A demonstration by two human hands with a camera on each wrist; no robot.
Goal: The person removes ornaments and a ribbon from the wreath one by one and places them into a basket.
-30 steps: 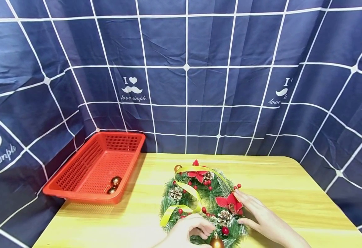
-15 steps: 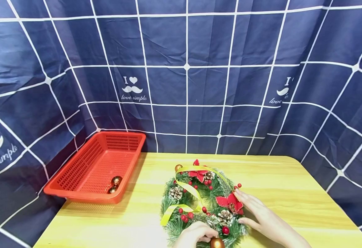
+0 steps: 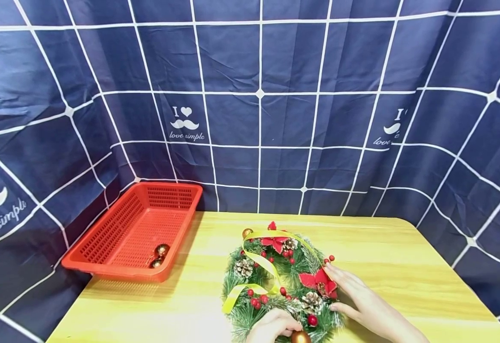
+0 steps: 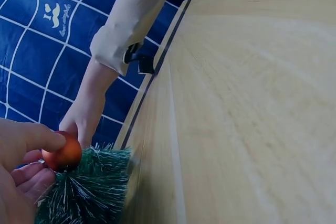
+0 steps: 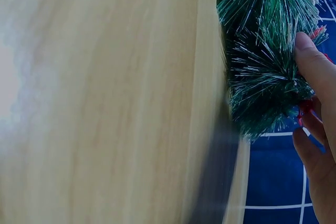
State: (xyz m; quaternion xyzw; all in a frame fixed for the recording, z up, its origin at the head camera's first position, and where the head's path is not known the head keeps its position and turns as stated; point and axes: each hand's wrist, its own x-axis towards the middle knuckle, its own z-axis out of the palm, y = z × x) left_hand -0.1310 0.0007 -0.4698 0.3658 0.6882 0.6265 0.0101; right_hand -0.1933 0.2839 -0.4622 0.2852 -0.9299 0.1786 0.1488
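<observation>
A green Christmas wreath point(image 3: 243, 318) lies on the table, trimmed with red poinsettias point(image 3: 318, 281), berries, pine cones point(image 3: 244, 268) and a loosely draped yellow ribbon point(image 3: 256, 288). At its near edge my left hand point(image 3: 271, 327) pinches a copper Christmas ball point(image 3: 300, 337). The left wrist view has the thumb over that ball point(image 4: 64, 153) and fingers beneath, right by the green needles. My right hand point(image 3: 363, 302) rests along the wreath's right side with fairly straight fingers. Its thumb point(image 5: 307, 51) touches the needles in the right wrist view. Another gold ball point(image 3: 247, 233) sits at the wreath's far left.
A red plastic basket point(image 3: 117, 272) stands at the table's left, with shiny brown-gold balls point(image 3: 162, 249) in its near right corner. Bare wood tabletop point(image 3: 404, 267) extends right of the wreath. A blue checked curtain point(image 3: 293, 119) surrounds the table's back and sides.
My left hand has moved slightly right and down, its fingers closing onto the copper ball and uncovering berries on the wreath. The right hand stays in place.
</observation>
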